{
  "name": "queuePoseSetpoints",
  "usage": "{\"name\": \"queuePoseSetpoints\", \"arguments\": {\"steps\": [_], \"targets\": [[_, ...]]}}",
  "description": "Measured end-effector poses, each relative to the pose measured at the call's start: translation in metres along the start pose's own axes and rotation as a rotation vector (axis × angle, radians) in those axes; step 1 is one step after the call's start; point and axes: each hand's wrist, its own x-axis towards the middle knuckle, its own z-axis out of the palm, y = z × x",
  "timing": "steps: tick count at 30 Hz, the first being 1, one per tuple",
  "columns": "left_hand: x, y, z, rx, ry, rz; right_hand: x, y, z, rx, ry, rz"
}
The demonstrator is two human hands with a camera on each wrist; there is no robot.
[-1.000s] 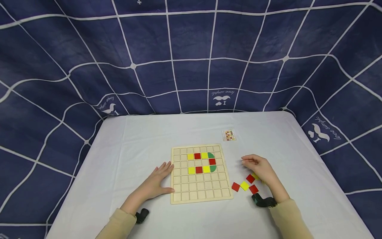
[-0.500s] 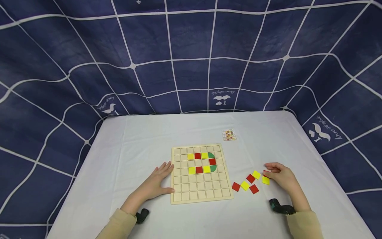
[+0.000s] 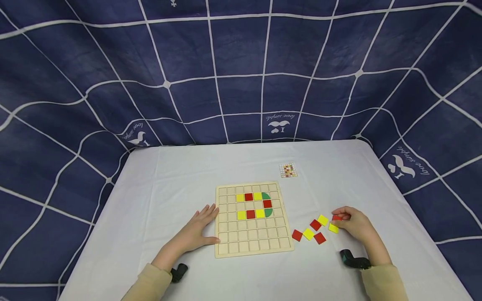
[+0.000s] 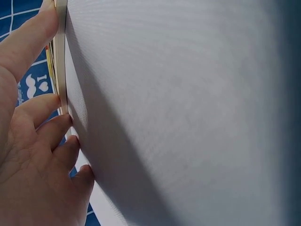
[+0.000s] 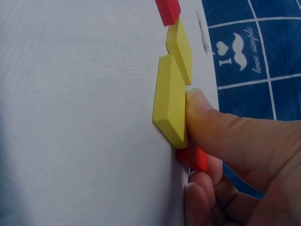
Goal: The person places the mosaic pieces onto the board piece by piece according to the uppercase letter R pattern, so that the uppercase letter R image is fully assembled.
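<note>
While the L hand [image 3: 197, 228], fingers spread, touches the L edge of the board [image 3: 253, 235], the R hand [image 3: 355, 225], nearer, pinches 1 red tile [image 5: 195, 157] btwn. thumb & curled fingers. Said tile, partly hidden (long axis unreadable), lies R of board, just behind 1 yellow tile [image 5: 169, 101] in R wrist view.

On the counter [image 3: 188, 167], the board [image 3: 261, 234] had the left hand [image 3: 193, 232] at nine o'clock, tiles [image 3: 315, 225] and the right hand [image 3: 357, 225] at three, a card [image 3: 288, 170] at one.
</note>
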Motion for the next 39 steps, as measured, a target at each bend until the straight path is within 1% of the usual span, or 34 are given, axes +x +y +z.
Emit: {"name": "queuePoseSetpoints", "arguments": {"steps": [3,8,12,16,19,22,27,32,36,39], "targets": [[0.000,-0.001,0.000,0.003,0.000,-0.001,0.000,-0.002,0.000,0.002,-0.002,-0.010],[-0.001,0.000,-0.001,0.005,-0.004,0.003,0.000,-0.004,-0.001,0.008,-0.010,-0.004],[-0.001,0.002,-0.002,-0.001,-0.006,0.006,0.000,-0.007,-0.003,0.032,-0.006,-0.002],[-0.001,0.002,-0.001,-0.005,-0.003,0.005,0.002,-0.017,-0.001,0.098,0.009,-0.013],[-0.001,0.002,-0.001,0.001,0.000,0.004,0.005,-0.028,0.005,0.159,0.028,-0.030],[-0.002,0.002,-0.002,0.006,0.002,0.005,0.010,-0.044,0.016,0.222,0.038,-0.043],[-0.002,0.002,-0.002,0.003,0.003,0.000,0.021,-0.077,0.044,0.347,0.028,-0.090],[-0.001,0.002,-0.001,0.006,0.001,-0.001,0.029,-0.112,0.073,0.451,-0.028,-0.123],[-0.001,0.002,0.000,0.006,0.004,-0.006,0.032,-0.138,0.091,0.472,-0.084,-0.156],[0.000,0.003,-0.001,0.005,0.003,-0.009,0.034,-0.154,0.103,0.455,-0.111,-0.206]]}}
